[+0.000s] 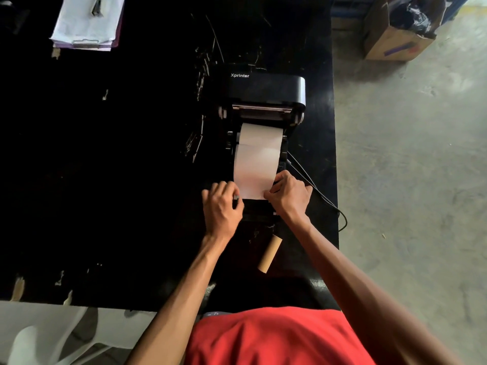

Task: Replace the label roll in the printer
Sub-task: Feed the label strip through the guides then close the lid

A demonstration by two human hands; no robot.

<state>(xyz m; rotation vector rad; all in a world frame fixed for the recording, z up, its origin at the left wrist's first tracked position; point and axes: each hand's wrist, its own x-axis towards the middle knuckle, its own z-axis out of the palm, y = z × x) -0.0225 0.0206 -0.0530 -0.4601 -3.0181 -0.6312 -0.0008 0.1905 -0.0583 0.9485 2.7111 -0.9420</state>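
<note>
The label roll (pixel 259 143) sits in the open printer (pixel 266 88), its paper drawn out over the front. The left hand (pixel 222 204) and right hand (pixel 288 196) each pinch a corner. I reckon an uneven pull could skew the paper and jam it.

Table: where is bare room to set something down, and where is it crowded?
Bare: the wide table left of the printer, nearer than the clipboard. Crowded: the printer's near end, with left hand and right hand at the label strip, cardboard core close by, cable along the right edge.
</note>
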